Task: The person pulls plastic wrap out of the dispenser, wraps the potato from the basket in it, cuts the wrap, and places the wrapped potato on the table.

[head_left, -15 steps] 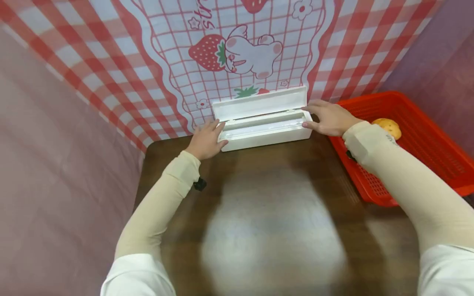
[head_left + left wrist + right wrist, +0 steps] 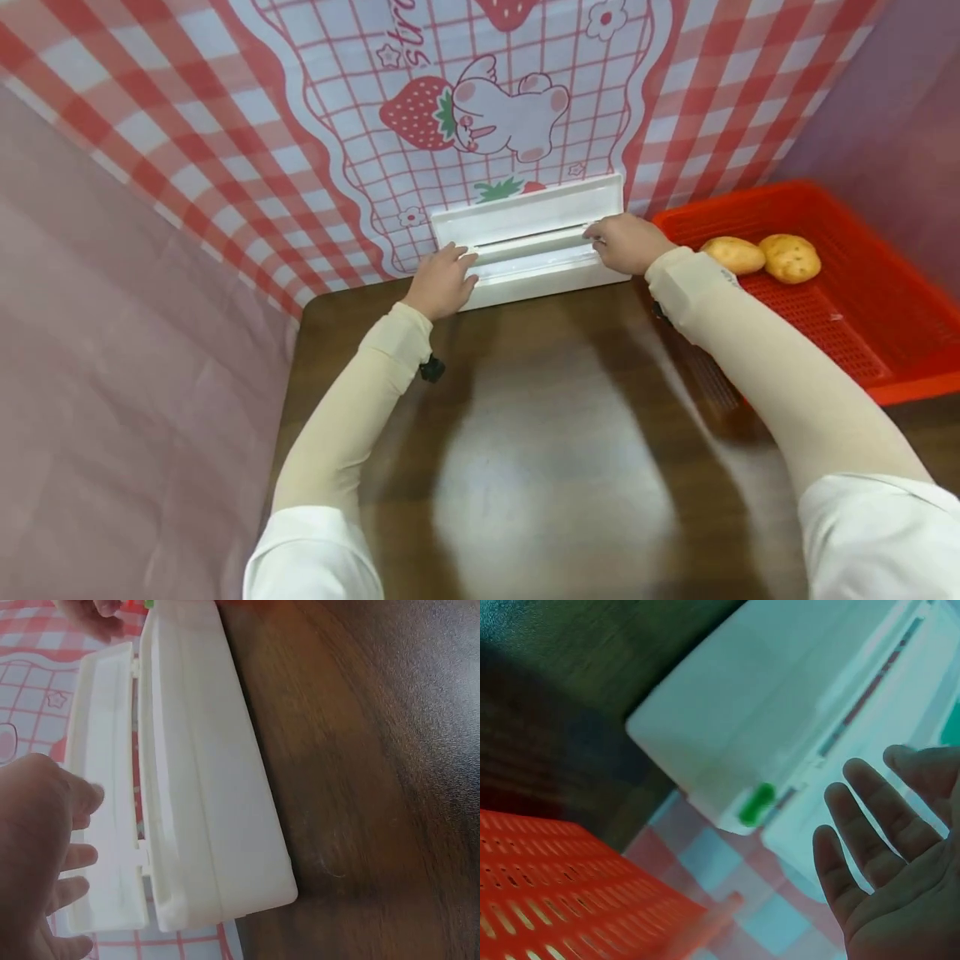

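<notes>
Dark wood table (image 2: pixel 555 433), bottom cropped. Red basket (image 2: pixel 862 342) right, cropped at right edge, partly behind right sleeve (image 2: pixel 780 358). White box (image 2: pixel 540 285) at table's back edge, lid (image 2: pixel 528 204) open, tilted back; glossy contents hard to make out; box runs out of frame in both wrist views. Left hand (image 2: pixel 438 283) at box's left end, fingers loosely spread; right hand (image 2: pixel 632 243) at right end, fingers apart, slightly bent; contact can't tell. Two potatoes (image 2: pixel 791 258) in basket. Blurred green spot (image 2: pixel 757 805) on box end.

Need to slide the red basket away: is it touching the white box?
Apart. The right wrist view shows tabletop and checked cloth between the red basket and the white box.
</notes>
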Tool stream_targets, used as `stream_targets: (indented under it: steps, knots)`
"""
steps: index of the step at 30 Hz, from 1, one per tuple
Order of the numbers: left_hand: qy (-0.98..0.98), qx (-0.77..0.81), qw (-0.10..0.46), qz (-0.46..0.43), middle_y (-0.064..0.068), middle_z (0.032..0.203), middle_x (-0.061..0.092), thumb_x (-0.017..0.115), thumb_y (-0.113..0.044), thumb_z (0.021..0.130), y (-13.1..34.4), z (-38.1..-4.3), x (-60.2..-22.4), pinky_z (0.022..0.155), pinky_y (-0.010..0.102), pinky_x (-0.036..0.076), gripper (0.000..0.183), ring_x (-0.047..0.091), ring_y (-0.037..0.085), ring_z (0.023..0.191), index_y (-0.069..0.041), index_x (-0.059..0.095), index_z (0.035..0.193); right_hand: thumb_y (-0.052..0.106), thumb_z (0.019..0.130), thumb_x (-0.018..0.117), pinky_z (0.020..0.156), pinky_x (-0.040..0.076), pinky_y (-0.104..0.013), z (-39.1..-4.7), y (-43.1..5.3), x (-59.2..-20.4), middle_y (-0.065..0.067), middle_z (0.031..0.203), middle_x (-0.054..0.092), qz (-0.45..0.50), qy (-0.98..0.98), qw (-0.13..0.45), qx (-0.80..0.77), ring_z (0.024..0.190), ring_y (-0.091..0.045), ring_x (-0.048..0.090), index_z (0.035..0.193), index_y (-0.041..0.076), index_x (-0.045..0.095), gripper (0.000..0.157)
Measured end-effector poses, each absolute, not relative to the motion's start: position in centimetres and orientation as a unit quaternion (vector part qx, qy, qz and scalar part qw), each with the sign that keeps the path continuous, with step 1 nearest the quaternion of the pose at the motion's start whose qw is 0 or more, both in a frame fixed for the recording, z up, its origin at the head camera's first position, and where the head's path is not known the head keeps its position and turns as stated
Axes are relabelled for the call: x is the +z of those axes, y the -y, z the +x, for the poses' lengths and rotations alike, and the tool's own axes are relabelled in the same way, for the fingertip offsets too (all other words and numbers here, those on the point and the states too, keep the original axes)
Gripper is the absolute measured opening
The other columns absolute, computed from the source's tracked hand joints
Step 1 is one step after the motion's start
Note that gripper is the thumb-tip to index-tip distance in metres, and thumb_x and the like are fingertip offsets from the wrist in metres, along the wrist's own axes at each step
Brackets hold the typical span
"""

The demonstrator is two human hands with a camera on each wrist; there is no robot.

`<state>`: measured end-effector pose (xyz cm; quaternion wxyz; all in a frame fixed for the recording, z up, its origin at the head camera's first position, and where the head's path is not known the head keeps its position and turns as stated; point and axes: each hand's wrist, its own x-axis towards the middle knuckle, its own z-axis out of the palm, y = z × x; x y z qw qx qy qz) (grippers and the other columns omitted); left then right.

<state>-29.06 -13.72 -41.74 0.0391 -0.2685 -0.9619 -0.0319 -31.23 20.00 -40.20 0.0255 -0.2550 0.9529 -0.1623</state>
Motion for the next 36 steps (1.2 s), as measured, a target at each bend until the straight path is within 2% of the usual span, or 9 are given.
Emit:
stream_targets:
  steps: [7, 10, 15, 19, 24, 28, 31, 36]
  knots:
    - [0.963, -0.04, 0.048, -0.263, 0.014, 0.134, 0.063, 0.05, -0.01, 0.102, 13.5, -30.5, -43.2, 0.101, 0.047, 0.049, 0.033, 0.06, 0.032, 0.122, -0.005, 0.066, 0.131, 0.003, 0.095, 0.048, 0.084, 0.052, -0.057, -32.3, -19.9, -42.1, -0.021, 0.111, 0.07, -0.226, -0.964, 0.019, -0.139, 0.095, -0.039, 0.064, 0.117, 0.003, 0.073, 0.033]
    - [0.968, -0.037, 0.034, -0.248, 0.012, 0.133, 0.064, 0.049, -0.007, 0.1, 13.7, -30.8, -43.9, 0.096, 0.049, 0.051, 0.035, 0.062, 0.032, 0.119, -0.007, 0.066, 0.131, 0.004, 0.094, 0.052, 0.088, 0.051, -0.06, -33.0, -19.4, -43.4, -0.021, 0.113, 0.07, -0.232, -0.965, 0.025, -0.12, 0.098, -0.041, 0.064, 0.119, 0.004, 0.072, 0.032]
    - [0.969, -0.039, 0.017, -0.243, 0.011, 0.136, 0.062, 0.049, -0.004, 0.099, 13.5, -30.6, -44.9, 0.099, 0.052, 0.048, 0.041, 0.061, 0.031, 0.12, -0.009, 0.061, 0.138, 0.005, 0.09, 0.055, 0.084, 0.049, -0.063, -33.8, -19.5, -45.3, -0.022, 0.11, 0.07, -0.239, -0.967, 0.014, -0.092, 0.098, -0.044, 0.063, 0.116, 0.005, 0.073, 0.032]
    - [0.969, -0.05, 0.005, -0.242, 0.008, 0.142, 0.059, 0.05, -0.003, 0.097, 13.3, -30.5, -45.2, 0.104, 0.053, 0.043, 0.049, 0.059, 0.029, 0.124, -0.013, 0.053, 0.146, 0.006, 0.09, 0.052, 0.074, 0.049, -0.062, -34.0, -19.9, -45.3, -0.023, 0.101, 0.071, -0.239, -0.967, -0.001, -0.086, 0.092, -0.045, 0.063, 0.11, 0.006, 0.074, 0.029]
    - [0.97, -0.052, 0.0, -0.238, 0.007, 0.143, 0.058, 0.054, -0.003, 0.094, 13.3, -30.9, -45.6, 0.108, 0.054, 0.037, 0.057, 0.055, 0.028, 0.128, -0.013, 0.047, 0.15, 0.007, 0.09, 0.05, 0.062, 0.046, -0.055, -33.8, -19.8, -44.9, -0.018, 0.078, 0.065, -0.241, -0.966, -0.019, -0.091, 0.078, -0.041, 0.061, 0.093, 0.006, 0.071, 0.021]
    - [0.971, -0.046, 0.011, -0.236, 0.009, 0.137, 0.062, 0.055, -0.003, 0.094, 13.2, -31.2, -46.0, 0.112, 0.055, 0.033, 0.058, 0.061, 0.03, 0.119, -0.012, 0.046, 0.151, 0.005, 0.086, 0.048, 0.063, 0.044, -0.055, -33.7, -19.6, -44.7, -0.016, 0.077, 0.064, -0.243, -0.965, -0.014, -0.097, 0.078, -0.041, 0.06, 0.1, 0.006, 0.069, 0.026]
    - [0.971, -0.048, 0.007, -0.232, 0.011, 0.132, 0.065, 0.053, -0.002, 0.094, 13.1, -31.3, -46.2, 0.115, 0.056, 0.028, 0.059, 0.064, 0.031, 0.114, -0.012, 0.044, 0.152, 0.005, 0.086, 0.046, 0.068, 0.045, -0.059, -33.7, -19.5, -44.6, -0.018, 0.085, 0.066, -0.237, -0.967, -0.005, -0.098, 0.085, -0.044, 0.061, 0.108, 0.005, 0.069, 0.031]
    - [0.973, -0.058, -0.016, -0.223, 0.012, 0.103, 0.072, 0.045, -0.004, 0.1, 12.8, -31.5, -46.2, 0.118, 0.058, 0.022, 0.055, 0.067, 0.031, 0.098, -0.012, 0.041, 0.153, 0.007, 0.089, 0.043, 0.076, 0.045, -0.065, -33.8, -19.5, -44.7, -0.025, 0.102, 0.068, -0.229, -0.968, 0.016, -0.097, 0.095, -0.046, 0.061, 0.122, 0.005, 0.067, 0.041]
